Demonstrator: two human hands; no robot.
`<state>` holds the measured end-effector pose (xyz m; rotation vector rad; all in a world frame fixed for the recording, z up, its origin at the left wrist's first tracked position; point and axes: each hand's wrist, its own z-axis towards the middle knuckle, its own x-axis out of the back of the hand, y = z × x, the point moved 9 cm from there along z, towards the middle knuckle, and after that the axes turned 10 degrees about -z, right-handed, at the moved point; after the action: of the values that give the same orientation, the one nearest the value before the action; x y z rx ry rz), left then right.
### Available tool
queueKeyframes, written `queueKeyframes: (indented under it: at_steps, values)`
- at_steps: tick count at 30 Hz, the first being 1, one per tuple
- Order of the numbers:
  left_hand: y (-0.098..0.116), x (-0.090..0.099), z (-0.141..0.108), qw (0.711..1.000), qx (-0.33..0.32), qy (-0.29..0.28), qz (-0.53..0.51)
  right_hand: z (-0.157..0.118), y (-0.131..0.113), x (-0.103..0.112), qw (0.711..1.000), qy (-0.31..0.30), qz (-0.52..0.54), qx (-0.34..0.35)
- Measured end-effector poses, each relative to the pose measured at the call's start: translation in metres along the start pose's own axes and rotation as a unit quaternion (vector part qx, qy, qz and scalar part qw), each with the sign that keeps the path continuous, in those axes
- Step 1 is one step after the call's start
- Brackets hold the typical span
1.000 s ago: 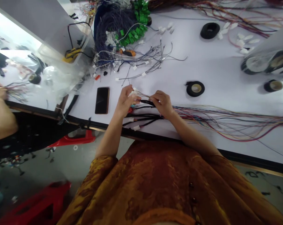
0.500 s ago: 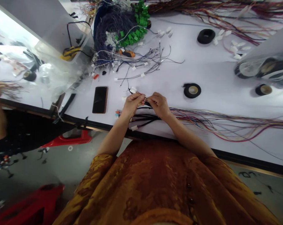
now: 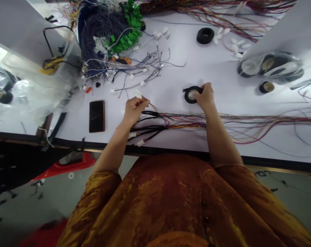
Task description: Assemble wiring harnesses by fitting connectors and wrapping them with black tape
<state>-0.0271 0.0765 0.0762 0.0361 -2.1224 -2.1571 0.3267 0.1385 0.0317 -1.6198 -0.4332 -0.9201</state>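
My left hand (image 3: 134, 109) pinches thin wires near a white connector (image 3: 138, 94), above the left end of a wire bundle (image 3: 181, 117). To the right, my right hand (image 3: 206, 97) grips a roll of black tape (image 3: 189, 94) by its right side, thumb at the core. The roll lies flat or nearly so, with a short loose tape end at its left. Black-wrapped branches (image 3: 155, 128) with white connectors spread from the bundle's left end, below my left hand.
A phone (image 3: 97, 116) lies left of my hands. Loose grey wires (image 3: 147, 70), an orange-handled tool (image 3: 122, 60) and green connectors (image 3: 127, 41) are farther back. Another black tape roll (image 3: 205, 35) stands behind, and bagged rolls (image 3: 271, 67) sit at the right.
My right hand has left the wires beside my left hand, moved right and taken hold of the tape roll. My left hand still holds the wires. The camera view has shifted right.
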Motion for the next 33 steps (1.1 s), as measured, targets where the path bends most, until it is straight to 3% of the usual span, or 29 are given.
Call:
queueKeyframes:
  at_steps: [2, 5, 9, 14, 18, 22, 26, 28, 30, 33]
  values:
    - [-0.003, -0.001, 0.009, 1.000, 0.009, -0.015, 0.007, -0.019, -0.028, -0.030, 0.988, -0.094, 0.122, 0.001]
    - [-0.005, -0.002, 0.016, 1.000, 0.014, -0.026, 0.005, -0.062, -0.076, -0.067, 0.935, -0.242, 0.259, -0.003]
    - [-0.003, -0.006, 0.019, 0.999, 0.025, -0.039, -0.009, -0.092, -0.109, -0.085, 0.879, -0.332, 0.342, -0.022]
    - [-0.009, -0.011, 0.021, 0.995, 0.075, -0.058, -0.022, -0.088, -0.112, -0.092, 0.853, -0.353, 0.381, -0.048]
    - [-0.013, -0.011, 0.027, 0.995, 0.086, -0.058, -0.012, -0.098, -0.113, -0.092, 0.852, -0.369, 0.370, -0.021]
    - [-0.008, -0.012, 0.033, 0.996, 0.069, -0.060, 0.008, -0.135, -0.117, -0.083, 0.877, -0.330, 0.334, 0.100]
    - [0.006, -0.021, 0.026, 0.995, 0.069, -0.075, 0.008, -0.171, -0.124, -0.077, 0.879, -0.304, 0.301, 0.212]
    - [0.021, -0.027, 0.014, 0.996, 0.044, -0.077, 0.013, -0.162, -0.122, -0.073, 0.891, -0.270, 0.321, 0.173]
    - [0.040, -0.035, -0.003, 0.994, -0.009, -0.097, 0.057, -0.140, -0.117, -0.075, 0.893, -0.252, 0.365, 0.076]
    - [0.057, -0.054, -0.031, 0.965, -0.089, -0.173, 0.177, -0.118, -0.115, -0.093, 0.847, -0.330, 0.408, -0.078]
